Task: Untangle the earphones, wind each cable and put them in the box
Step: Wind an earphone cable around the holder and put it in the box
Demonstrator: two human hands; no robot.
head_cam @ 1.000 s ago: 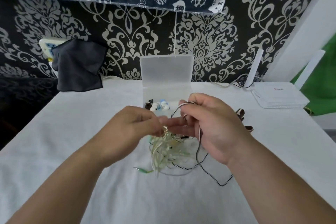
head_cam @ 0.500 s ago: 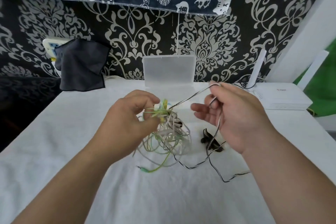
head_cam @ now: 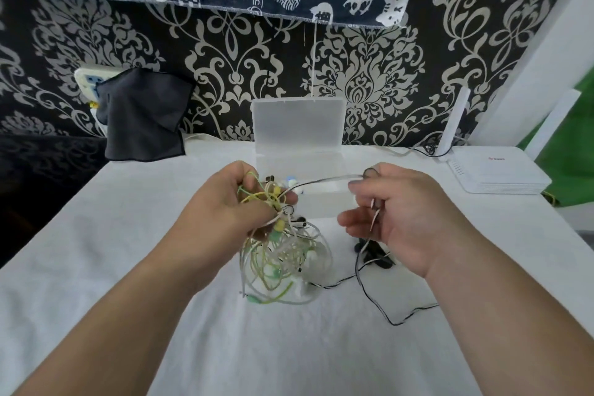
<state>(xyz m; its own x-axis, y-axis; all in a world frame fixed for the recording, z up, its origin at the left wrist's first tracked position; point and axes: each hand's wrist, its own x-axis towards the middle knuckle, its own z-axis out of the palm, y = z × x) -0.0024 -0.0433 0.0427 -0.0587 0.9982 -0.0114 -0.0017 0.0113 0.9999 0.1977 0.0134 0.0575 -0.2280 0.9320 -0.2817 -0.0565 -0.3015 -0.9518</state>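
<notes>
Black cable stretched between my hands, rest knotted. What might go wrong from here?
The black cable runs straight from the tangle gripped by the left hand to the right hand; a harder pull may tighten the knot.
The black earbuds lie on the table and could snag the hanging loops.
The open box stands close behind the hands; a jerk may knock it.

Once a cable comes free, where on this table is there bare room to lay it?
The table is bare left of the left hand, from the dark cloth down to the near edge, and along the near edge in front of the tangle. A smaller patch lies in front of the router. The middle is crowded: tangle, black cable and box.
</notes>
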